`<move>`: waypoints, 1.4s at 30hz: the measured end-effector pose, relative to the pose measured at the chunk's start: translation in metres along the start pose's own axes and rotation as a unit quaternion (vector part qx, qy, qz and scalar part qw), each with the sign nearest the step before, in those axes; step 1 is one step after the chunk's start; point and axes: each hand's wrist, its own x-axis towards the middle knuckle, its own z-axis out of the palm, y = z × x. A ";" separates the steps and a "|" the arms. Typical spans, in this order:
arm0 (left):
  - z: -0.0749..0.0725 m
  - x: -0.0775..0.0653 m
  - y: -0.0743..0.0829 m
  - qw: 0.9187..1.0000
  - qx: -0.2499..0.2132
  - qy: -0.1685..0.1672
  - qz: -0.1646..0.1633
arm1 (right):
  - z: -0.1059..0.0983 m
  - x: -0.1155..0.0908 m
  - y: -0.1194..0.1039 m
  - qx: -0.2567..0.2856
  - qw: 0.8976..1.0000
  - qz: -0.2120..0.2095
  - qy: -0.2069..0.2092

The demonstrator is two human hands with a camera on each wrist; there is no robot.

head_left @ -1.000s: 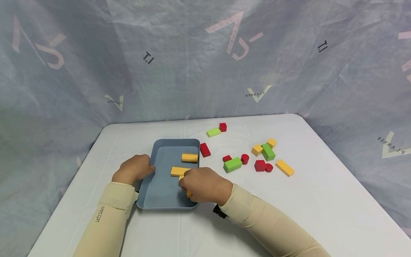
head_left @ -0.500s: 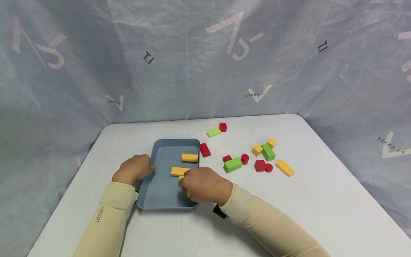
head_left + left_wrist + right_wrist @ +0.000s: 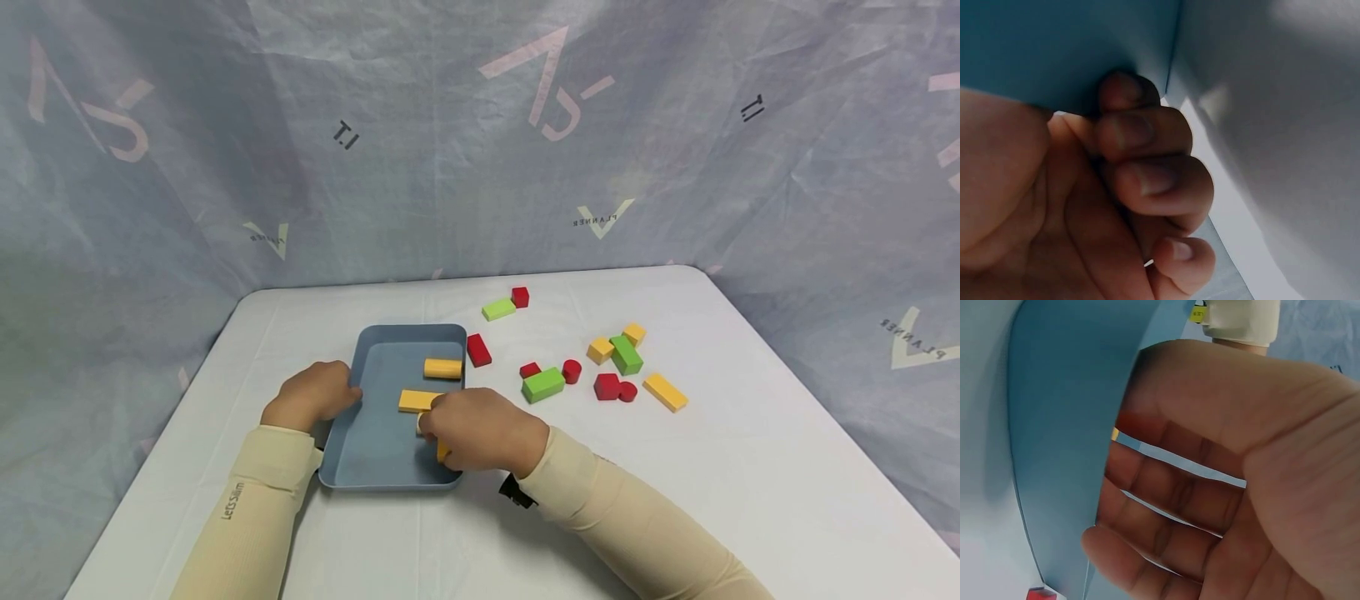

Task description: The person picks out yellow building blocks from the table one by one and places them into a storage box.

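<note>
A blue-grey tray lies on the white table, holding several yellow blocks. My left hand grips its left wall, fingers curled against the outside in the left wrist view. My right hand reaches over the right wall, its fingers pointing down inside. A yellow block shows beneath these fingers, seemingly pinched; the fingertips are hidden by the wall in the right wrist view. Close by lie another yellow piece, mostly covered by the hand, and a flat yellow block. Farther back is a yellow cylinder.
Just outside the right wall lies a red block. Behind it are a light green block and a red cube. Further right lie several loose red, green and yellow pieces, including a green block and a long yellow block.
My right hand has shifted very slightly, and the yellow piece near its fingertips is a little more covered. The left hand and tray stay in place.
</note>
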 end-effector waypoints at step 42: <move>-0.003 -0.003 0.003 1.000 -0.003 -0.005 0.000 | -0.050 -0.038 0.075 0.058 0.988 0.136 0.040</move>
